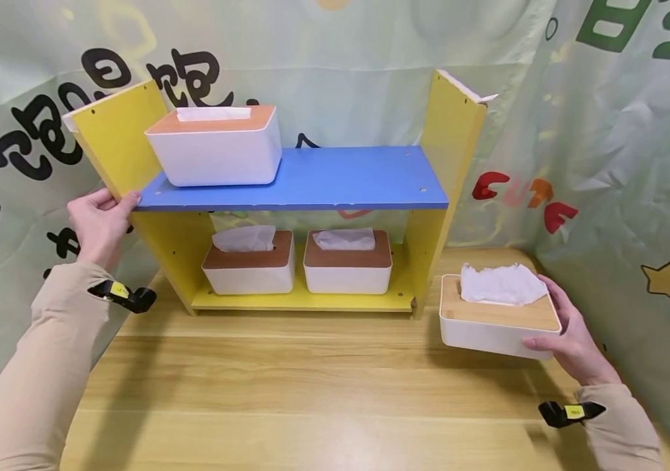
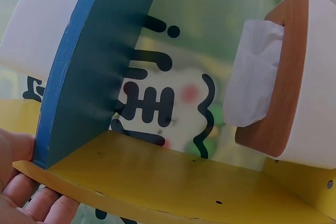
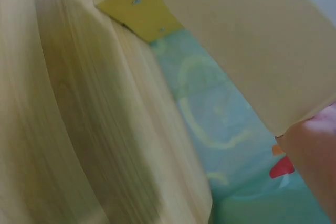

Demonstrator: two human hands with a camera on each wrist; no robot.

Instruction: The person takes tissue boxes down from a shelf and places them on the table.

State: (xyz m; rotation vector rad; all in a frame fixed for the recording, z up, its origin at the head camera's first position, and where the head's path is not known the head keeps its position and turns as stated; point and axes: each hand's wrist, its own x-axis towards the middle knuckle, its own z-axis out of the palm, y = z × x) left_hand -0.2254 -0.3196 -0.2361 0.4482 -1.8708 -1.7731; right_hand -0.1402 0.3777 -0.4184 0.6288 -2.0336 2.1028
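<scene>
Head view: right hand (image 1: pixel 576 340) pinches the held tissue box (image 1: pixel 496 317), raised at four o'clock. Left hand (image 1: pixel 102 219), nine o'clock, grips the side panel (image 1: pixel 108 140), thumb opposing fingers. Apparent status: three shelved, namely upper box (image 1: pixel 217 157), ten o'clock; left lower box (image 1: pixel 249 280), eight; right lower box (image 1: pixel 347 280), five. One remains unshelved.

The only word that could be read was "CUTE" (image 1: pixel 540 191), printed in red, pink and orange letters (the last one looked warped) on the pale green cloth (image 1: pixel 623 209) to the right of the shelf (image 1: pixel 335 178). Bold black characters (image 1: pixel 46 134) and large green characters (image 1: pixel 617 23) also stood on that cloth, but could not be made out. A left yellow label (image 1: pixel 119 289) and a right yellow label (image 1: pixel 574 411), each on a black wrist device, bore print too small to read.
</scene>
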